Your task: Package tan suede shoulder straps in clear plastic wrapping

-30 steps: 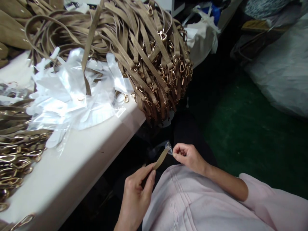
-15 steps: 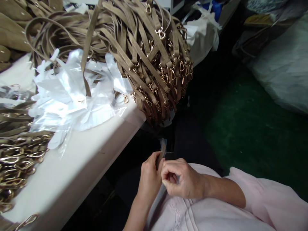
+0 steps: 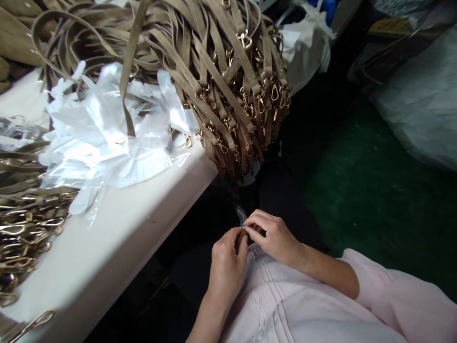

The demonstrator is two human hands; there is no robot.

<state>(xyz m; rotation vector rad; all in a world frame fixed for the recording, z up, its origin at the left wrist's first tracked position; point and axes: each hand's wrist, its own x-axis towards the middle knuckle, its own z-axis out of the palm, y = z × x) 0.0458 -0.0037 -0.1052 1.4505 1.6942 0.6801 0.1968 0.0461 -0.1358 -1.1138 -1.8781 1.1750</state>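
Observation:
Close to my lap, my left hand (image 3: 228, 257) pinches a brown strap (image 3: 241, 237), mostly hidden between thumb and fingers. Clear plastic film (image 3: 240, 214) sticks up at the strap's far end. My right hand (image 3: 274, 237) meets the left, its thumb and forefinger pinched together at the film's lower edge. Exactly what those fingertips grip is small, but it looks like the film. On the table beyond hangs a large bundle of brown straps (image 3: 214, 81) with gold snap hooks, apart from both hands.
A white table (image 3: 143, 209) runs diagonally on the left. Crumpled clear plastic and white strips (image 3: 103, 133) lie on it. More gold hooks (image 3: 28, 233) are heaped at its left. A pale sack (image 3: 424, 95) stands right, on a green floor (image 3: 360, 186).
My right hand has moved up and slightly away from my body, from a curled fist beside the left hand to a fingertip pinch at the film. The left hand keeps its hold.

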